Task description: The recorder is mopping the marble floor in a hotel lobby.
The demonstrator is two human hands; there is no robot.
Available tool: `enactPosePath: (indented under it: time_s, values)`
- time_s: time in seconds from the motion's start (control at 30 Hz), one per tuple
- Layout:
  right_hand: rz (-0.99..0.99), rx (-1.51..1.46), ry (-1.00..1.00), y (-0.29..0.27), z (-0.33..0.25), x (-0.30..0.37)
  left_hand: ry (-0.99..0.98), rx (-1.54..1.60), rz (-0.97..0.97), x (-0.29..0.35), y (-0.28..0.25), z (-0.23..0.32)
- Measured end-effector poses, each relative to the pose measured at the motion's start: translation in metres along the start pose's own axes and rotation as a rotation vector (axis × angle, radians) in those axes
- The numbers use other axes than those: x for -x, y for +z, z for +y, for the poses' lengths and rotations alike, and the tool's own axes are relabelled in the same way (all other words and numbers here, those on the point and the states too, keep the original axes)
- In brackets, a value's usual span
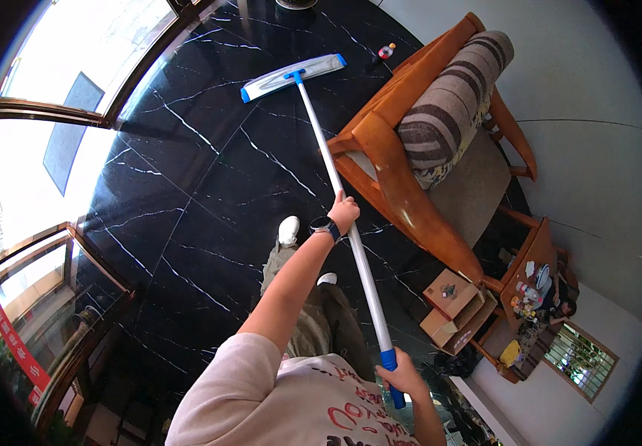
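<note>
A long flat mop (358, 256) runs from my body out across the floor. Its wide mop head (273, 83), grey with blue end caps, rests on the black tiles ahead of me. Midway along the silver pole, my left hand (344, 212) is wrapped round it, a dark watch on the wrist. My right hand (406, 375) grips the blue handle end (388, 361) of the pole, low and close to my shirt.
A wooden sofa (391, 160) with a striped cushion (455, 97) stands right of the pole. Near its far end is a small bottle (387, 51). Cardboard boxes (455, 306) sit by a cluttered wooden table (527, 286), with a person beyond. Glass doors (105, 119) line the left.
</note>
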State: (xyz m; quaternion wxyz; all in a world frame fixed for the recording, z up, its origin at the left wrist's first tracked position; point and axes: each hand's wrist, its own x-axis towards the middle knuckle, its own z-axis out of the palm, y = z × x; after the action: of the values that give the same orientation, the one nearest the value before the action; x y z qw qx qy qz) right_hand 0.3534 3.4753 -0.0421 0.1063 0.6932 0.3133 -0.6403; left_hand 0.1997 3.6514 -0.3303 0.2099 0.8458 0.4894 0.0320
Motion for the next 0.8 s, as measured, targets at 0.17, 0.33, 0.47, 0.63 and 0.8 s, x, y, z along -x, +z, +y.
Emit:
enactPosePath:
  time_s: [0.17,0.33,0.47,0.63,0.8]
  values:
    - [-0.074,0.075,0.052,-0.025,0.064,0.03,-0.024,0.059,-0.034,0.033,0.016,0.061]
    - [-0.111,0.151,0.142,-0.041,0.124,0.066,-0.056,0.176,-0.09,0.08,0.044,0.134]
    - [-0.136,0.281,0.051,-0.064,0.186,0.092,-0.076,0.151,-0.177,0.116,0.057,0.202]
    - [-0.189,0.307,0.04,-0.115,0.299,0.133,-0.059,0.127,-0.36,0.152,0.065,0.313]
    - [-0.16,0.4,0.184,-0.153,0.346,0.184,-0.084,0.284,-0.543,0.182,0.121,0.409]
